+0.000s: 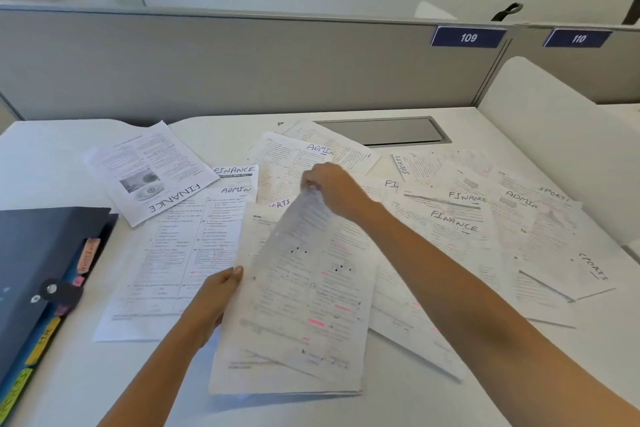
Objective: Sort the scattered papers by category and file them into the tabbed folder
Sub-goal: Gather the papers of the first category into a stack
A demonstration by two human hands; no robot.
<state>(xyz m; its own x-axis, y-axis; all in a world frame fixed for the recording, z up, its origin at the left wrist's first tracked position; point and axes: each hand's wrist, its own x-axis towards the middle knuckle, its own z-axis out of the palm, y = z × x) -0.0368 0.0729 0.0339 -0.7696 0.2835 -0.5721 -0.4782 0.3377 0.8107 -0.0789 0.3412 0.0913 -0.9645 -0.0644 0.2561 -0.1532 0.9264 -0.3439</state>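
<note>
Printed sheets lie scattered over the white desk [52, 156], hand-labelled FINANCE [173, 198], ADMIN [320, 149] and SPORTS [594, 267]. In front of me I hold a small stack of sheets [298, 305] with pink highlighter marks. My left hand [216, 298] grips the stack's left edge. My right hand [329, 185] pinches the top corner of the stack's upper sheet, which is lifted and curling up. The dark blue tabbed folder [31, 263] lies shut at the left, with coloured tabs along its right edge.
A grey partition [242, 62] closes the back of the desk, with number plates 109 and 110. A grey cable hatch [384, 130] sits in the desk behind the papers. A white side divider [554, 135] stands at the right.
</note>
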